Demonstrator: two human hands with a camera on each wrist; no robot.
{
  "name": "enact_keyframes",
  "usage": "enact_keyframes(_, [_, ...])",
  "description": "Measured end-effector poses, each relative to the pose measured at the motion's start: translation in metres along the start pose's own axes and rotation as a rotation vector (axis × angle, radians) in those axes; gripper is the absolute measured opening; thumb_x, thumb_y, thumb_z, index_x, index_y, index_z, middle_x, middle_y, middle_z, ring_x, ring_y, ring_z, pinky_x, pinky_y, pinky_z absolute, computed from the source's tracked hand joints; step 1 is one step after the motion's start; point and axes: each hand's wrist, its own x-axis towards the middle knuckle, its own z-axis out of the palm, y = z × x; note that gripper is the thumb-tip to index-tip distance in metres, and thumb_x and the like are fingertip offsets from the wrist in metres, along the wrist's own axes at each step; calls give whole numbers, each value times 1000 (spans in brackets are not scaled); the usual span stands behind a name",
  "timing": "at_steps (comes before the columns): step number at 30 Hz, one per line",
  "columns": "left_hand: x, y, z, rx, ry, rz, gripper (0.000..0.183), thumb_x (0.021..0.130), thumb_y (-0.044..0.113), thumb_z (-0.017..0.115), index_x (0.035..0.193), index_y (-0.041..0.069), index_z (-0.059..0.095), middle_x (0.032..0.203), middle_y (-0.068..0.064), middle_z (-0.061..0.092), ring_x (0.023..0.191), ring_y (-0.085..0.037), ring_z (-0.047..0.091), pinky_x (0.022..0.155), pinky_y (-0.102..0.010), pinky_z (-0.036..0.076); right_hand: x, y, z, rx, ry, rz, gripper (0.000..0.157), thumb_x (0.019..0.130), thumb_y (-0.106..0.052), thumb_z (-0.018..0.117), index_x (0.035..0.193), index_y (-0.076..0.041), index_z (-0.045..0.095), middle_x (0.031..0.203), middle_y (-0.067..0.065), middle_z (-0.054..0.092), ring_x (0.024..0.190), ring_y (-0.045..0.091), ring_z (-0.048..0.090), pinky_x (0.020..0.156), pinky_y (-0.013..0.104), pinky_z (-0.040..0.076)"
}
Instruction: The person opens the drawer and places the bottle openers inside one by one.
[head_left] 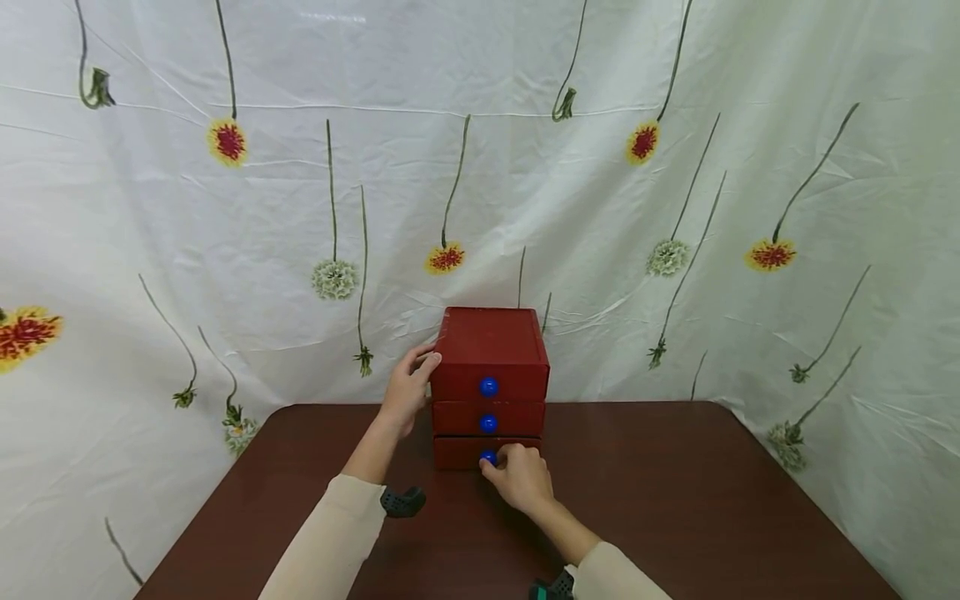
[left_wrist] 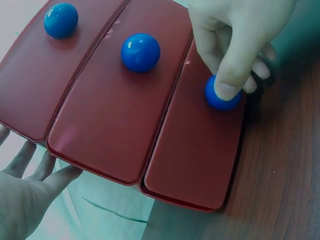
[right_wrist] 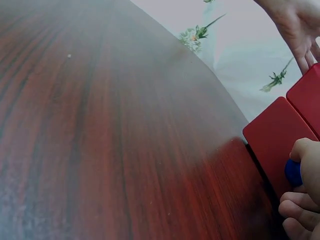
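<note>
A red box with three stacked drawers [head_left: 491, 337] stands on the table, each drawer front bearing a round blue knob. My right hand [head_left: 522, 477] pinches the bottom drawer's knob [left_wrist: 220, 95] between thumb and fingers; part of that knob is hidden by them. All three drawer fronts look about flush in the left wrist view. Against the box's left side rests my left hand [head_left: 407, 387], its fingers extended along the wall. The middle knob [left_wrist: 140, 52] and the top knob [left_wrist: 61, 20] are untouched.
The dark brown wooden table [head_left: 690, 492] spreads to both sides and in front of the box. Behind it hangs a white cloth [head_left: 525, 183] printed with flowers. Dark wrist bands [head_left: 402, 502] show at both sleeves.
</note>
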Motion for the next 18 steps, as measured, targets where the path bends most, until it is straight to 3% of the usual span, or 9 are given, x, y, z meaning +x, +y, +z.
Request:
enact_keyframes(7, [1, 3, -2, -31, -21, -26, 49, 106, 32, 60, 151, 15, 50, 148, -12, 49, 132, -34, 49, 100, -61, 45, 5, 2, 0, 17, -16, 22, 29, 92, -37, 79, 80, -12, 72, 61, -10, 58, 51, 8, 51, 48, 31, 45])
enact_keyframes(12, [2, 7, -2, -42, -23, -30, 49, 106, 31, 60, 151, 14, 50, 147, -12, 49, 131, -35, 50, 97, -58, 47, 5, 3, -2, 30, -46, 39, 32, 94, -42, 77, 91, -10, 75, 67, -9, 61, 54, 9, 53, 51, 33, 47])
enact_keyframes(18, [2, 7, -1, -9, -8, -25, 50, 106, 34, 59, 151, 15, 50, 147, -11, 50, 130, -34, 50, 96, -55, 46, 6, 7, -13, 9, -110, -27, 35, 96, -40, 75, 105, -6, 77, 81, -4, 70, 64, 11, 62, 56, 34, 52])
